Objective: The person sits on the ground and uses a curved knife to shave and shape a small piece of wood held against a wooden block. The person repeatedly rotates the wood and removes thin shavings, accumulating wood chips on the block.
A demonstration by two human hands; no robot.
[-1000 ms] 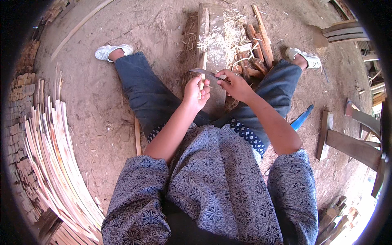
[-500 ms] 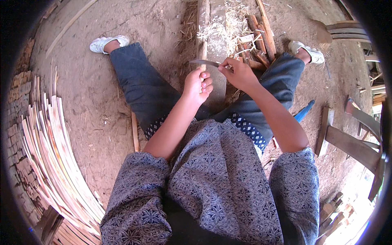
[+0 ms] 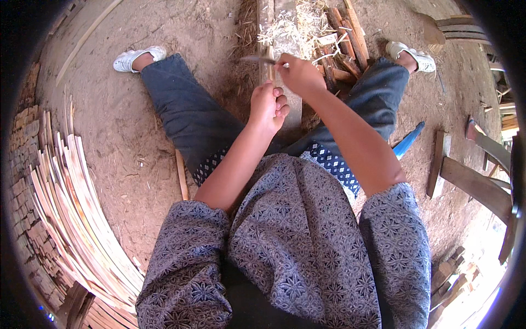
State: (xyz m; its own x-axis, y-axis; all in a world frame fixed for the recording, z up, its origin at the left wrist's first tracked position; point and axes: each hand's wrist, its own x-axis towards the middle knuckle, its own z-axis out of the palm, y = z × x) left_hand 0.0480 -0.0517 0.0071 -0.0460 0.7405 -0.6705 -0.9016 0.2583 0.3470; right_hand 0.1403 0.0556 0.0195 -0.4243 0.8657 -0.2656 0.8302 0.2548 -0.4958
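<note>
My right hand (image 3: 298, 75) is closed around the handle of a knife (image 3: 257, 58), its dark blade pointing left and blurred by motion. Below and left of it, my left hand (image 3: 268, 105) is a fist wrapped round a pale wooden stick (image 3: 270, 73). The stick's upper end juts from the fist toward the knife. Whether the blade touches the wood I cannot tell. Both hands are over a long wooden beam (image 3: 295, 112) that runs away between my spread legs.
Pale shavings (image 3: 285, 28) cover the beam's far part, with reddish wood offcuts (image 3: 344, 49) to its right. Stacks of long wooden strips (image 3: 82, 203) line the left side. A wooden frame (image 3: 475, 187) stands at right, near a blue object (image 3: 408, 141) on the dirt floor.
My right hand and the knife have moved away from me, up the picture and slightly left. My left hand keeps its grip on the stick and has shifted only slightly.
</note>
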